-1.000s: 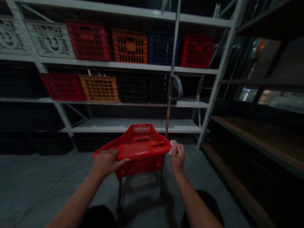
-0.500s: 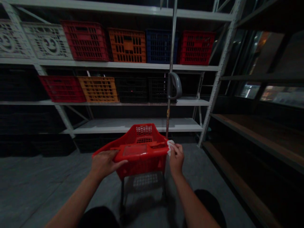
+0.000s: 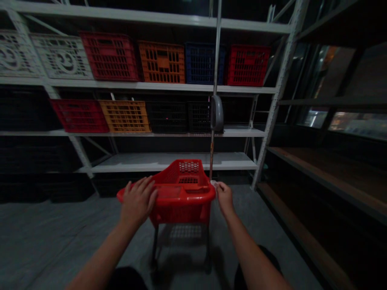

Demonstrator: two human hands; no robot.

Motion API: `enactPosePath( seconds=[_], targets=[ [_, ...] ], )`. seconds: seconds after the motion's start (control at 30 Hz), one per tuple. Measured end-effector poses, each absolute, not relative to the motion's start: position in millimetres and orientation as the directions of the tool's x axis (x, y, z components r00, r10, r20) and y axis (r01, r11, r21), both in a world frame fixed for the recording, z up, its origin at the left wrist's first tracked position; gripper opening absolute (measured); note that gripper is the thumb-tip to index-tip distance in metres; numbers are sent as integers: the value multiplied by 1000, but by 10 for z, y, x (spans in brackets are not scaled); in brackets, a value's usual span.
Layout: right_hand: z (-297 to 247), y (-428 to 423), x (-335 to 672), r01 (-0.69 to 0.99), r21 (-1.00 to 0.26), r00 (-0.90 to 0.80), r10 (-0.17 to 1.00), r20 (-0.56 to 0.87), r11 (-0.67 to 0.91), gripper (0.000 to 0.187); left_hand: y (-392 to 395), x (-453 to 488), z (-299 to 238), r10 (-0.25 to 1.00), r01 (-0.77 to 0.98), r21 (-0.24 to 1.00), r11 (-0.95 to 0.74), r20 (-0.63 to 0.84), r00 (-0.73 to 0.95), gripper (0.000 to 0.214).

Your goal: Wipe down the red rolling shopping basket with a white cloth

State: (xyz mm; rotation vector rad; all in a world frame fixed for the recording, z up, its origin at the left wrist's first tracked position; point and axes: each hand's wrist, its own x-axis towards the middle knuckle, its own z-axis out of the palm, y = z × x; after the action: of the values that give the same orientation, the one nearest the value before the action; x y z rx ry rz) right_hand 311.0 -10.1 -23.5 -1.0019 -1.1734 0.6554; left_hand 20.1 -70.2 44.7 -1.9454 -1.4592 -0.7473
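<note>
A red plastic basket (image 3: 184, 189) stands on a small wheeled frame in front of me. My left hand (image 3: 137, 201) lies flat on its near left rim with the fingers stretched out. My right hand (image 3: 224, 197) is closed on a small white cloth (image 3: 214, 183) pressed against the basket's right rim. A thin metal pole with a grey handle (image 3: 217, 114) rises from the basket's right side, just beyond my right hand.
Metal shelving (image 3: 169, 86) ahead holds red, orange, blue, white and black crates. An unloaded white shelf (image 3: 169, 160) runs behind the basket. Wooden shelves (image 3: 329, 177) stand on the right. The floor (image 3: 45, 237) is grey concrete.
My left hand has gone from gripping the near rim to lying flat on it with fingers spread. The right hand with the cloth slid slightly up along the right rim. The grey handle turned edge-on.
</note>
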Motion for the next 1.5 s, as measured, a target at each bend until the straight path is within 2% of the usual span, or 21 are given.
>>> enactPosePath(
  seconds=[0.07,0.17,0.23,0.3,0.4,0.5,0.6,0.67,0.73,0.83,0.97,1.07,1.17,1.27,1.4,1.5],
  targets=[
    [-213,-280,3036,131,-876,336,810,480,465,24,-848,557,469,601,946,-92,-311,752,271,34],
    [-218,-535,2898,128,-846,362,770,525,517,21,-1051,1155,448,627,910,-32,-413,715,309,33],
    [-276,-660,2815,77,-833,357,765,536,547,20,-1135,1467,405,689,908,-3,-419,650,320,34],
    [-370,-724,2765,20,-835,355,777,519,549,18,-1175,1632,355,765,935,-7,-354,573,294,40],
    [-469,-688,2754,-42,-882,350,833,428,470,16,-1185,1619,292,801,952,-51,-302,527,283,45],
    [-328,-550,2763,-146,-907,334,882,331,396,20,-1182,1465,255,772,939,-89,-331,547,324,44],
    [60,-425,2742,-221,-836,284,853,437,502,30,-1188,1327,237,726,924,-100,-368,590,353,44],
    [296,-386,2726,-158,-793,176,807,564,588,29,-1197,1248,235,705,922,-109,-370,613,356,43],
    [378,-381,2726,-45,-778,9,779,627,626,19,-1207,1163,241,707,926,-124,-357,612,355,44],
    [185,-406,2755,96,-791,-225,787,574,604,13,-1215,1007,261,725,913,-139,-383,568,390,44],
    [-27,-416,2759,128,-794,-357,775,522,594,10,-1203,811,276,712,878,-139,-459,534,457,44],
    [264,-412,2684,81,-792,-343,763,548,605,12,-1174,725,285,697,852,-131,-506,520,494,44],
    [711,-440,2562,64,-800,-232,789,570,597,18,-1136,680,304,690,828,-120,-547,496,527,43],
    [923,-499,2444,216,-761,-92,789,608,612,19,-1096,647,330,686,810,-102,-577,478,549,43],
    [680,-560,2374,477,-661,-16,757,653,580,14,-1034,597,356,673,782,-43,-622,483,561,42],
    [303,-570,2382,532,-651,-80,797,598,541,14,-980,558,381,650,748,-3,-664,493,579,41]
  ],
)
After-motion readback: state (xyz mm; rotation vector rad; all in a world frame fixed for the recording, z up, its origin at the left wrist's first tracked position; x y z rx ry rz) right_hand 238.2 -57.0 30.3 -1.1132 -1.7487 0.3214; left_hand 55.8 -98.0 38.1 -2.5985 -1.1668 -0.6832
